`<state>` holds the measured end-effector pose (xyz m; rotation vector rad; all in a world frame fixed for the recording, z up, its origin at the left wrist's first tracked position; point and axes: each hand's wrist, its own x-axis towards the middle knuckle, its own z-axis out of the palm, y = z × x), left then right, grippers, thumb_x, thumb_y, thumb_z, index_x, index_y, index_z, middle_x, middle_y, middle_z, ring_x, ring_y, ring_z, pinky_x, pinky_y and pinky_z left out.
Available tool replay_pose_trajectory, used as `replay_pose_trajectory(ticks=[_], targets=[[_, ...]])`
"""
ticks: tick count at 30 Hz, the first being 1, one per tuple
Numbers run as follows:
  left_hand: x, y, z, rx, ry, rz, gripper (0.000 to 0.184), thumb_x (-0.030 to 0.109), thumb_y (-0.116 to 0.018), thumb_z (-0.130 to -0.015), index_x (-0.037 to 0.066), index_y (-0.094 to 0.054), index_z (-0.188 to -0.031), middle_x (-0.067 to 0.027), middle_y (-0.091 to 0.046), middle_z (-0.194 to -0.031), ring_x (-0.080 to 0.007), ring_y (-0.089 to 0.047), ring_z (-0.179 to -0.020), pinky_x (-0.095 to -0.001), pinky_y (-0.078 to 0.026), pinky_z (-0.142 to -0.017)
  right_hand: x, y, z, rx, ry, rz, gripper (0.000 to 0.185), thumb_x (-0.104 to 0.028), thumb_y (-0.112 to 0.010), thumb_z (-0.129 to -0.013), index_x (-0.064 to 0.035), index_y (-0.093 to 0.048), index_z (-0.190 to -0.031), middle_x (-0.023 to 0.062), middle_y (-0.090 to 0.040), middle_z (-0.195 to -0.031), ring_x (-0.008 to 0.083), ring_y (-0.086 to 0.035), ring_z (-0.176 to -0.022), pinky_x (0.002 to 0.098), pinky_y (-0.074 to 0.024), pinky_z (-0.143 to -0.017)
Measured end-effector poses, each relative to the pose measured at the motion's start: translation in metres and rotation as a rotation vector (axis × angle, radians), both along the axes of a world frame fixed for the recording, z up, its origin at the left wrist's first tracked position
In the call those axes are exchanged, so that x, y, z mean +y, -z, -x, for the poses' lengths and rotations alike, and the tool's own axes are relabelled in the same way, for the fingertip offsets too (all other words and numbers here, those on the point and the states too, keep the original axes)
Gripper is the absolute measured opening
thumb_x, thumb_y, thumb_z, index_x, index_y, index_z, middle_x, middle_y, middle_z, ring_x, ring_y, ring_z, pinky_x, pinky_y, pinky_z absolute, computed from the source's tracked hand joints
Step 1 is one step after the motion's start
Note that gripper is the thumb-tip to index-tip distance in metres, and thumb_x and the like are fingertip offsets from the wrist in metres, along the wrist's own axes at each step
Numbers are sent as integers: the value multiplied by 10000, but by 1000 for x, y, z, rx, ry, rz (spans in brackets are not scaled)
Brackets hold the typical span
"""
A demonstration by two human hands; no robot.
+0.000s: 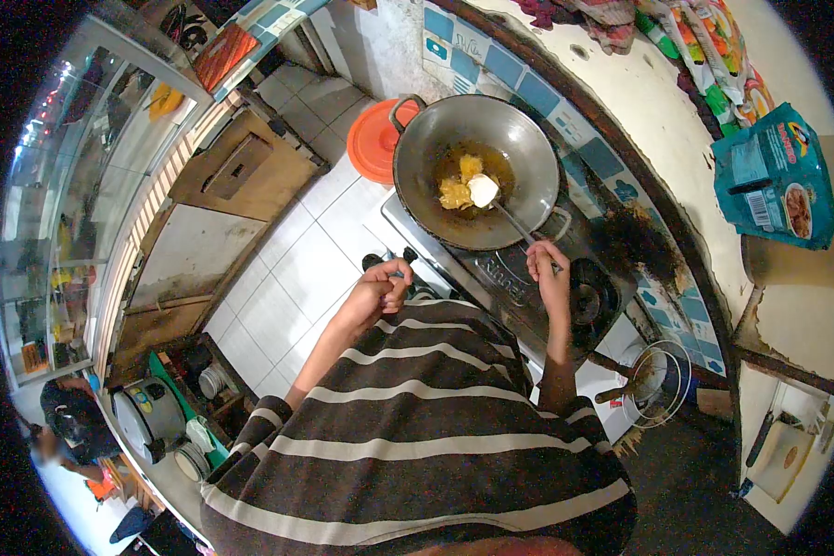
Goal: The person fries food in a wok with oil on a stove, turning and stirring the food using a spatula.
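Evidently the frying is partway along, since golden food (454, 195) sits in oil inside the pan (531, 148), cooking but not yet lifted out, while the right hand (548, 262) grips a spatula (483, 192) beside it and the left hand (380, 289) curls loosely closed.

1 head-worn camera looks forward and steeply down, from close above a striped shirt (417, 445) that fills 6 o'clock. The wok (531, 153) lies farther off, at 1 o'clock. The wide, rounded field, dark at its corners, reaches a teal packet (774, 159) between 2 and 3 o'clock.
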<state>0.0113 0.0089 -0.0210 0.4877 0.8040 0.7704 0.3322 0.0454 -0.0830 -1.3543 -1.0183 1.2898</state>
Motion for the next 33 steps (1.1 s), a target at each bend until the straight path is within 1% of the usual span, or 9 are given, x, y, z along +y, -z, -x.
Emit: replay_pose_trajectory(ticks=[8, 11, 14, 17, 20, 23, 29, 32, 33], targets=[[0, -2, -1, -5, 10, 13, 269, -104, -339, -717, 31, -482, -901, 42, -331, -570, -44, -279, -471, -198, -217, -419, 2, 5, -6, 0, -19, 46, 244, -194, -470, -966, -4, -575, -853, 11, -507, -679, 63, -427, -550, 213, -325, -478], [1, -2, -1, 12, 24, -8, 270, -104, -340, -718, 32, -480, -905, 44, -328, -572, -43, -278, -473, -200, -213, -420, 10, 24, -6, 49, -77, -12, 233, -244, -497, -967, -62, -597, -861, -18, -532, -684, 45, -437, -553, 204, -315, -471], [1, -3, -1, -12, 17, 0, 270, -104, -340, -719, 31, -481, -906, 44, -328, -572, -44, -279, -472, -203, -210, -421, 14, 33, -4, 163, -47, 21, 230, -232, -497, -964, -46, -596, -871, -3, -528, -689, 57, -444, -551, 212, -311, -462], [0, -1, 1, -11, 9, -5, 273, -103, -341, -718, 31, -483, -910, 43, -328, -572, -45, -279, -472, -205, -210, -423, 13, 33, -2, 261, 49, 82, 227, -223, -498, -961, -32, -591, -880, 10, -527, -694, 68, -445, -547, 219, -314, -467], [-2, 1, 3, -36, 10, 9, 275, -101, -340, -717, 31, -485, -911, 42, -330, -572, -47, -279, -473, -208, -214, -426, 9, 35, -9, 300, 32, 63, 220, -222, -504, -957, -32, -597, -896, 16, -530, -703, 72, -444, -546, 221, -321, -477], [-2, 0, 3, -10, 13, -5, 274, -98, -341, -716, 32, -485, -909, 42, -331, -573, -48, -274, -470, -209, -218, -428, 5, 23, -13, 282, -21, 66, 201, -206, -498, -956, -21, -573, -932, 24, -521, -740, 89, -452, -593, 225, -340, -515], [0, -6, 1, -32, 25, 6, 269, -99, -345, -717, 34, -484, -904, 41, -331, -563, -49, -276, -462, -211, -218, -424, 12, 32, -11, 188, -78, 82, 200, -194, -490, -960, -13, -571, -933, 27, -530, -742, 86, -462, -596, 225, -337, -504], [2, -4, 0, -23, 48, 12, 259, -99, -349, -720, 32, -483, -899, 44, -331, -561, -49, -282, -462, -211, -214, -420, 19, 39, -2, 224, -90, 73, 242, -252, -515, -953, -30, -600, -907, 7, -532, -680, 66, -447, -552, 216, -335, -485], [2, -3, 0, -28, 46, 11, 257, -100, -349, -721, 32, -483, -896, 45, -331, -562, -48, -282, -462, -212, -212, -418, 21, 41, -1, 240, -81, 80, 237, -249, -517, -952, -32, -601, -903, 6, -533, -681, 65, -450, -554, 215, -339, -486]])
